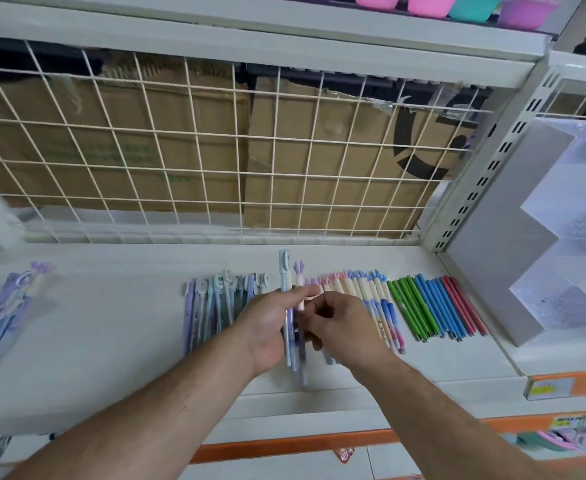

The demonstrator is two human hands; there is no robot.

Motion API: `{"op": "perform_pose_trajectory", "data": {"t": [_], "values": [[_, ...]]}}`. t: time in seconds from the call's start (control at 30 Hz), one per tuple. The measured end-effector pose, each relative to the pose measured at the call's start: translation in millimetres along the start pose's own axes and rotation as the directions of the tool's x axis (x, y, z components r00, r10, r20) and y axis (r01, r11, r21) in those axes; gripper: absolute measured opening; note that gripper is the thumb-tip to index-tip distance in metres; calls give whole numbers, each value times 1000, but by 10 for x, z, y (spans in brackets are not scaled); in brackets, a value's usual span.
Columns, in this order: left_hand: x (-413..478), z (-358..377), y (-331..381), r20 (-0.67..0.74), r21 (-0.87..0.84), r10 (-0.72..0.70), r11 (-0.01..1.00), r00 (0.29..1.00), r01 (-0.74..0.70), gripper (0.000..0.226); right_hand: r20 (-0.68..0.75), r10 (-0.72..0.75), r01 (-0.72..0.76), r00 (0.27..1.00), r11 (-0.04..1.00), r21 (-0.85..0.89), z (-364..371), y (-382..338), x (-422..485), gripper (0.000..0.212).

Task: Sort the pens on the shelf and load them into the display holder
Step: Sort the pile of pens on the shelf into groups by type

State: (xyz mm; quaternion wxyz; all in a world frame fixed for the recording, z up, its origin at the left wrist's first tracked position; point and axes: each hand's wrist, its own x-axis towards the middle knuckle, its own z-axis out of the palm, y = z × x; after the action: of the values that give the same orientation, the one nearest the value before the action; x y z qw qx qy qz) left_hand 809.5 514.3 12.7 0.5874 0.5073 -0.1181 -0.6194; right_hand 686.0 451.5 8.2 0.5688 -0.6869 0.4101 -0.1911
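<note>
Pens [283, 277] bunched in your left grip [267, 327] point away from you; your right grip [343, 323], nearer the sorted rows [423, 306], pinches one.

Left hand [267, 327] grips a few pens [291, 327] above the shelf [111, 323]; right hand [340, 323] pinches one.

Across the back, a white wire grid [215, 150], fronting brown cardboard boxes [336, 161] printed at right with a curved black mark. Overhead, a row of pink, teal and purple bowls [426, 5]. To the right, a slotted white upright [485, 168]. Along the front edges, orange strips [284, 445] with a yellow-and-white label [549, 386]. Down on the pale floor [284, 469], a small red-and-white scrap [344, 454]; at lower right, blurred pastel goods [554, 439].
</note>
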Motion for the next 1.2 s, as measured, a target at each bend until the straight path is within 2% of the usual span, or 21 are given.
{"op": "perform_pose_trajectory", "data": {"t": [0.1,0.27,0.33,0.47,0.67,0.9,1.0,1.1,1.2], "values": [[-10,-93,-7,-67,19,22,1000,997,-21,29,-49,41,-41,998,999,-2,80,-5,-5,12],[-12,-176,-4,-175,-10,-3,1000,984,1,21,-282,5,-104,960,935,-339,41,89,106,8],[-33,-200,0,-196,-1,-26,1000,980,26,16,-294,-1,-130,956,895,-426,-11,135,143,10],[-61,-213,-10,-179,-5,-70,998,981,70,7,-292,4,-152,956,861,-486,-40,178,205,14],[-51,-184,-42,-155,-48,-94,995,983,87,20,-265,-17,-146,964,798,-585,-60,168,291,12],[-4,-117,-81,-203,-11,-78,997,976,78,37,-223,11,-139,975,813,-566,-86,209,294,13],[18,-102,-114,-226,70,-24,997,974,41,41,-225,-66,-72,972,830,-553,-93,213,256,19],[23,-79,-132,-188,86,26,996,982,-10,39,-163,-149,68,975,906,-418,-49,166,192,22],[20,-46,-146,-137,68,63,996,989,-54,30,11,-92,92,996,985,-145,-10,85,91,23]]}}
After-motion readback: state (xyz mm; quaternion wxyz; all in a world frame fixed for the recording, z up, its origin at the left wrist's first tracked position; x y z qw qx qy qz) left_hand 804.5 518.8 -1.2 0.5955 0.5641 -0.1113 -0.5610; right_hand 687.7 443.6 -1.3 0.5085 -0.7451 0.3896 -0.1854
